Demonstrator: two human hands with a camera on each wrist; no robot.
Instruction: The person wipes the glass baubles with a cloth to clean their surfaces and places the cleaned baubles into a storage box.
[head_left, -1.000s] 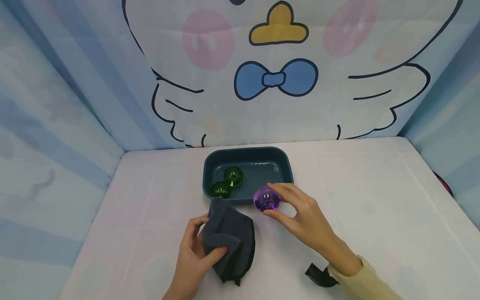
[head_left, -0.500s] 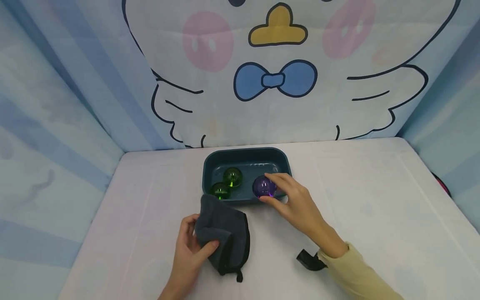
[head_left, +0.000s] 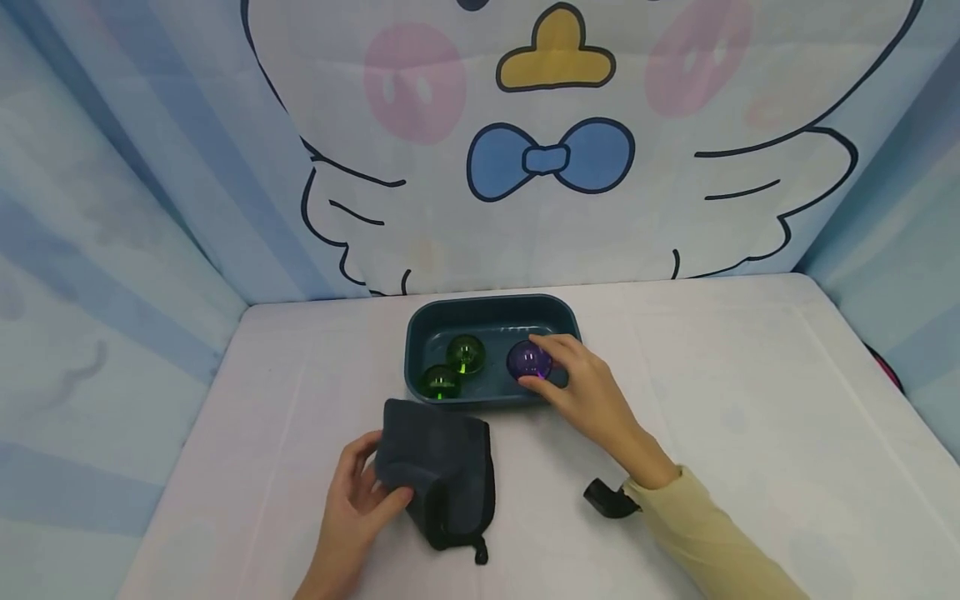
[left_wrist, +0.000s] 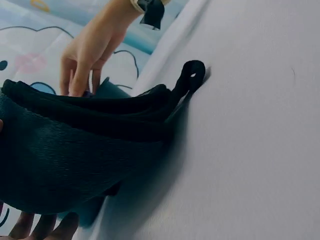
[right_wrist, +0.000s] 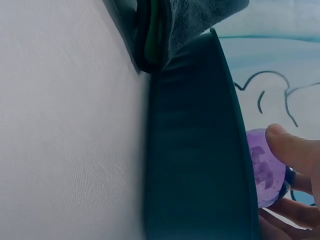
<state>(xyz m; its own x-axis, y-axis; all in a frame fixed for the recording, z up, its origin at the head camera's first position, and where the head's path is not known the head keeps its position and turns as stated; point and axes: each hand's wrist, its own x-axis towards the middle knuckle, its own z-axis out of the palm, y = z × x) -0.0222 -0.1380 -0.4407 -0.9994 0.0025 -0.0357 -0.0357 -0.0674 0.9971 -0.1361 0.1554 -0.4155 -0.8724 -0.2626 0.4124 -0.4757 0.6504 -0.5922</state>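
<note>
A clear purple ball [head_left: 528, 360] is pinched between the thumb and fingers of my right hand [head_left: 592, 396], over the right half of a dark teal tray [head_left: 480, 406]. In the right wrist view the ball [right_wrist: 265, 167] shows partly behind the tray's wall [right_wrist: 200, 150]. Two clear green balls, one farther back [head_left: 466, 354] and one nearer [head_left: 440, 382], lie in the tray's left part. My left hand [head_left: 356, 496] holds a dark grey cloth pouch [head_left: 450, 450] by its left side, thumb on top. The pouch's black-edged opening and small loop [left_wrist: 192, 75] show in the left wrist view.
The tray and hands are at a white-covered table [head_left: 712, 400]. Behind it hangs a cloth [head_left: 551, 233] printed with a cartoon figure. More blue patterned cloth [head_left: 97, 317] encloses the sides. A black strap [head_left: 611, 500] hangs by the right sleeve [head_left: 705, 529].
My right hand has carried the purple ball forward from the tray's front rim to over its inside. My left hand and the pouch have shifted left, and the pouch lies flatter.
</note>
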